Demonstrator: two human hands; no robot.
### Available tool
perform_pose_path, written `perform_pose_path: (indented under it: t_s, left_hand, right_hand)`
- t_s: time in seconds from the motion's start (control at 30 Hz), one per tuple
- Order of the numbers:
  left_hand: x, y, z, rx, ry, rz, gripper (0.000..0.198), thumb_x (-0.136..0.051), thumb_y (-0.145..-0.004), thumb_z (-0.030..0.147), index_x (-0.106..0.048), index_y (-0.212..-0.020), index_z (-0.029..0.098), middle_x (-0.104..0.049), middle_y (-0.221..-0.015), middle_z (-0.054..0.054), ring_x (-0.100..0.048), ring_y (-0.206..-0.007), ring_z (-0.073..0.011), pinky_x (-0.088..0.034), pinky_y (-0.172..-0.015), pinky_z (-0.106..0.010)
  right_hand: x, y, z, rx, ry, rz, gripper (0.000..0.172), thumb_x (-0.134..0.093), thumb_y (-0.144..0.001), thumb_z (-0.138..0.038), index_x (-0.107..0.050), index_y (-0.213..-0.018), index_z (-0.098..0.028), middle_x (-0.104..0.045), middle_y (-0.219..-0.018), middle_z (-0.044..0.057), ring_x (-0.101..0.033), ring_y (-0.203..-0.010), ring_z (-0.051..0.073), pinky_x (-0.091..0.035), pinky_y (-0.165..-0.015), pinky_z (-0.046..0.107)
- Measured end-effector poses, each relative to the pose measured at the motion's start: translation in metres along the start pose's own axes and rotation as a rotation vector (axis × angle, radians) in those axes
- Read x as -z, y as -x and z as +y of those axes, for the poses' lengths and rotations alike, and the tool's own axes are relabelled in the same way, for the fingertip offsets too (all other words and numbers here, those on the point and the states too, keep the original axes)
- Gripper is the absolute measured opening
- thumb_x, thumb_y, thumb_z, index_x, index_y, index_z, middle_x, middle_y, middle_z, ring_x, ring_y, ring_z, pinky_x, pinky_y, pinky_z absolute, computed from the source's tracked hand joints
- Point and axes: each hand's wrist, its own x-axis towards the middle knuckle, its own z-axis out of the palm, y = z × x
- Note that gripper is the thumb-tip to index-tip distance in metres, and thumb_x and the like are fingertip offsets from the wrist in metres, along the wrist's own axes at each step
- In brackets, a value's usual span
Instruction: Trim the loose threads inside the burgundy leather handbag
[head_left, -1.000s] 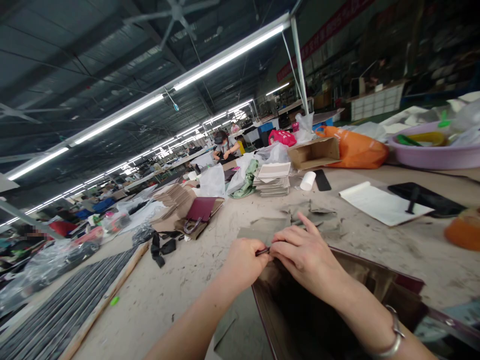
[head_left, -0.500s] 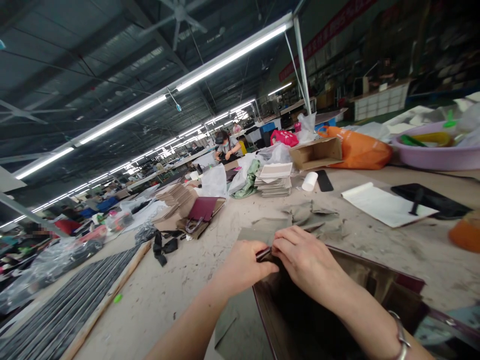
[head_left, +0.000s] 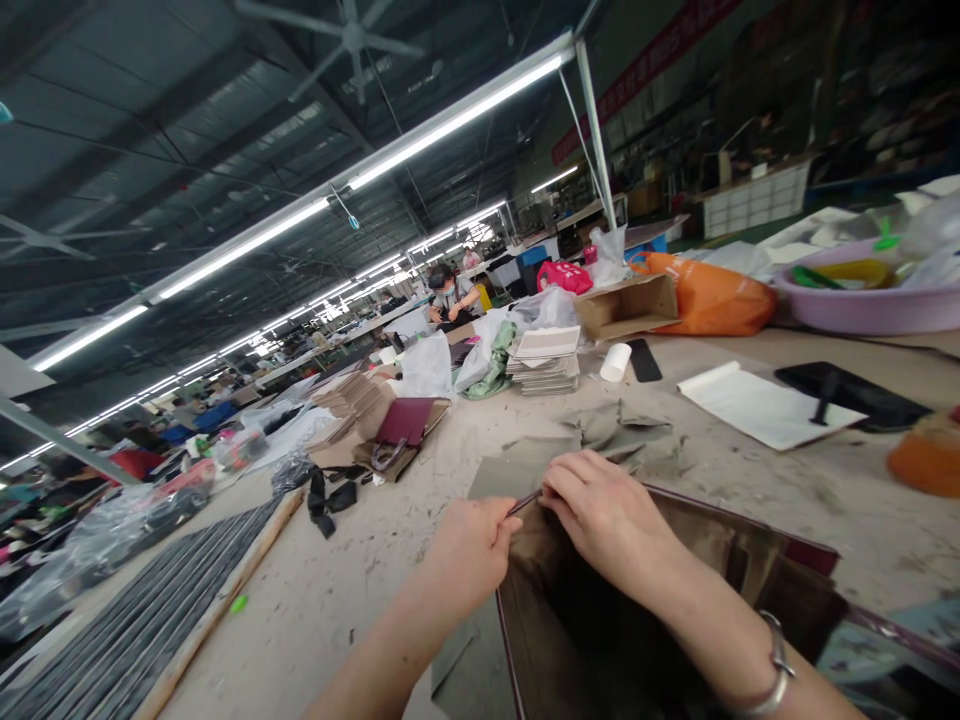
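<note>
An open paper bag (head_left: 757, 560) with a dark red outside and brown inside lies on the worktable in front of me. My left hand (head_left: 469, 555) is closed in a pinch on the bag's rim at its near left corner. My right hand (head_left: 604, 515) is curled over the same rim just to the right, fingers pressed together on the edge. A silver bracelet (head_left: 772, 670) sits on my right wrist. Grey-green paper pieces (head_left: 525, 460) lie just beyond my hands.
A finished dark red bag (head_left: 401, 425) and stacks of flat card (head_left: 544, 360) lie farther back. A white sheet (head_left: 757, 405), a black phone (head_left: 855, 395), an orange plastic bag (head_left: 712, 295) and a purple basin (head_left: 870, 305) are to the right. A person works at the far end.
My left hand has slid slightly left and toward me along the rim. My right hand's index finger, stretched out a second ago, is now curled onto the edge.
</note>
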Motion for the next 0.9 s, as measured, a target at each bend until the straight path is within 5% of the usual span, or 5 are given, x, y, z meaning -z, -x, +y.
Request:
perform_pose_path:
  t_s: [0.1,0.27,0.5,0.7,0.9]
  left_hand:
    - [0.001,0.001,-0.002,-0.010,0.068,0.007,0.022,-0.042,-0.089,0.023,-0.064,-0.089,0.021,-0.067,-0.077,0.000,-0.058,-0.069,-0.0147,-0.036,-0.061,-0.023]
    - [0.010,0.019,-0.001,0.107,0.190,-0.051,0.037,-0.056,-0.081,0.044,-0.062,-0.108,0.020,-0.069,-0.086,-0.002,-0.059,-0.075,-0.0182,-0.043,-0.068,-0.026]
    - [0.010,0.042,-0.001,0.115,0.316,-0.186,0.019,-0.053,-0.075,0.027,-0.067,-0.087,0.020,-0.068,-0.079,0.000,-0.057,-0.071,-0.0180,-0.042,-0.061,-0.024]
    - [0.029,0.038,-0.016,-0.007,0.245,-0.246,0.022,-0.047,-0.077,0.019,-0.068,-0.083,0.022,-0.067,-0.075,0.003,-0.058,-0.072,-0.0160,-0.039,-0.059,-0.021]
    - [0.045,0.047,-0.016,-0.069,0.100,-0.057,0.032,-0.045,-0.076,0.011,-0.069,-0.092,0.024,-0.070,-0.083,-0.001,-0.062,-0.078,-0.0182,-0.043,-0.070,-0.023]
  right_hand:
    - [-0.002,0.000,0.001,-0.024,0.001,0.007,0.004,-0.061,-0.085,-0.016,-0.058,-0.087,-0.018,-0.062,-0.086,0.004,-0.052,-0.083,0.021,-0.041,-0.073,0.033]
    - [-0.002,0.000,0.004,0.003,0.106,0.021,0.033,-0.065,-0.083,-0.021,-0.058,-0.116,-0.017,-0.067,-0.098,0.007,-0.057,-0.087,0.023,-0.043,-0.077,0.034]
    - [0.006,0.003,0.022,0.098,0.149,-0.048,0.011,-0.062,-0.084,-0.022,-0.066,-0.094,-0.020,-0.067,-0.084,0.005,-0.057,-0.080,0.021,-0.040,-0.066,0.030]
    - [0.025,0.008,0.013,0.244,0.121,-0.163,0.012,-0.055,-0.089,-0.020,-0.062,-0.079,-0.021,-0.062,-0.072,0.001,-0.051,-0.072,0.019,-0.035,-0.064,0.030]
    - [0.045,0.016,-0.018,0.220,0.189,-0.128,0.016,-0.051,-0.091,-0.021,-0.059,-0.077,-0.020,-0.059,-0.074,0.003,-0.051,-0.074,0.020,-0.035,-0.066,0.032]
